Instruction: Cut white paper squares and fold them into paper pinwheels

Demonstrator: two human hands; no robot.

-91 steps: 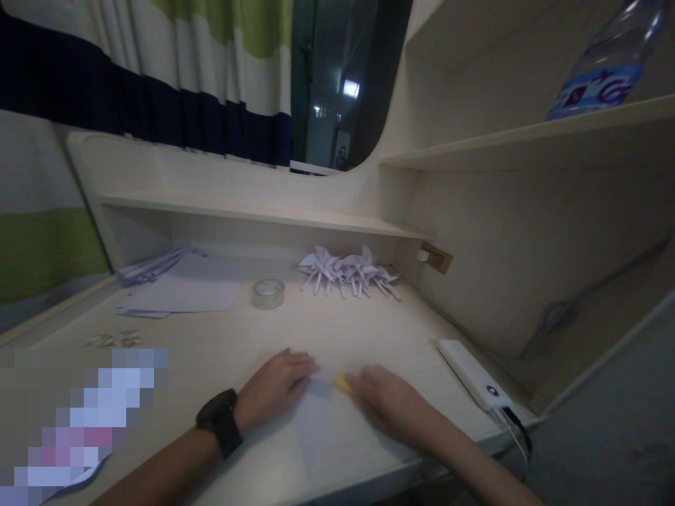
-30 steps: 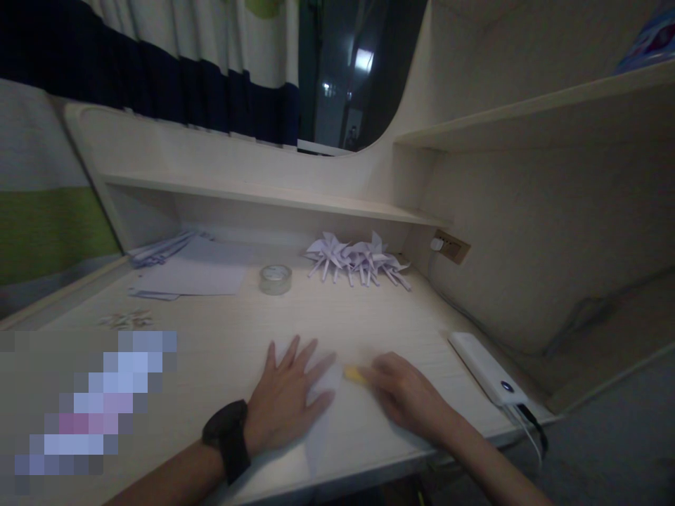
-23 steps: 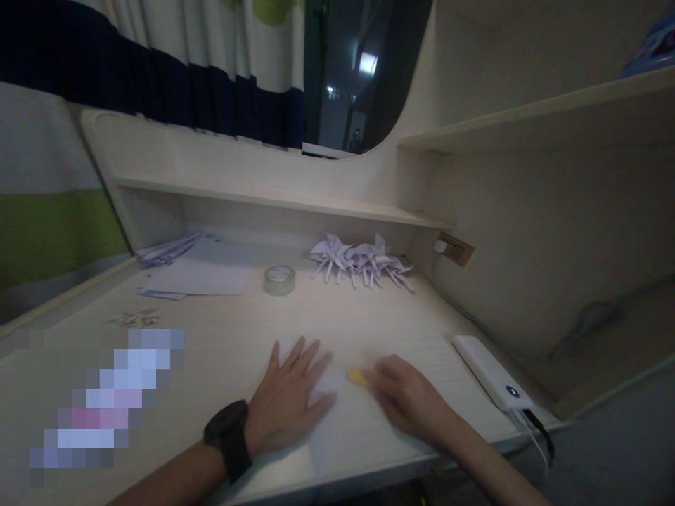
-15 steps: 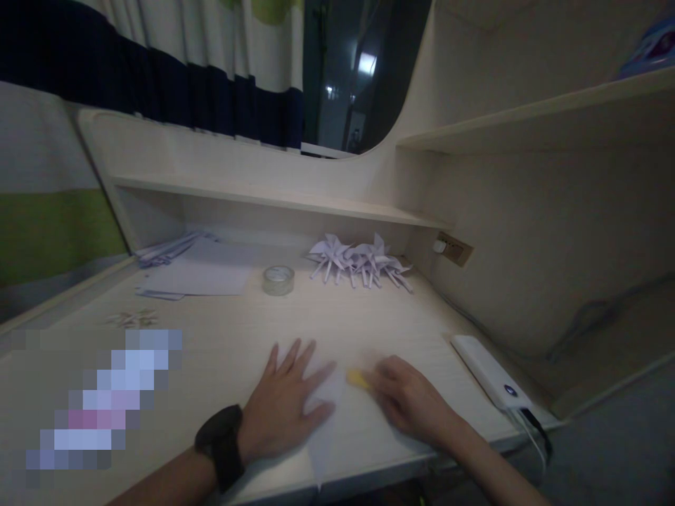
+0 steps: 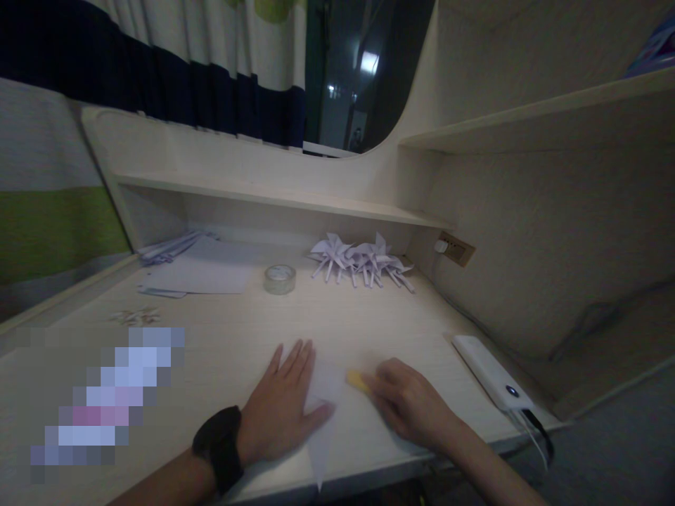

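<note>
A folded piece of white paper (image 5: 325,383) lies near the desk's front edge, with its pointed lower end at the edge. My left hand (image 5: 279,404), wearing a dark watch (image 5: 219,443), rests flat over the paper's left side; its thumb is spread away from the fingers. To the right, my right hand (image 5: 408,393) is closed, pinching a small yellow object (image 5: 357,380) between thumb and forefinger. That object's tip is close to the paper's right edge; I cannot tell if they touch. Its kind is not clear, as the fingers cover part of it.
White paper pinwheels (image 5: 361,260) are gathered at the back. A roll of clear tape (image 5: 280,279) stands left of them, beside stacked paper sheets (image 5: 211,267). Small pale pieces (image 5: 136,316) lie at the left. A white power bank (image 5: 488,372) with cables sits at the right.
My left forefinger has drawn in against the other fingers, uncovering more of the paper. My right hand with the yellow object has stayed almost in the same place.
</note>
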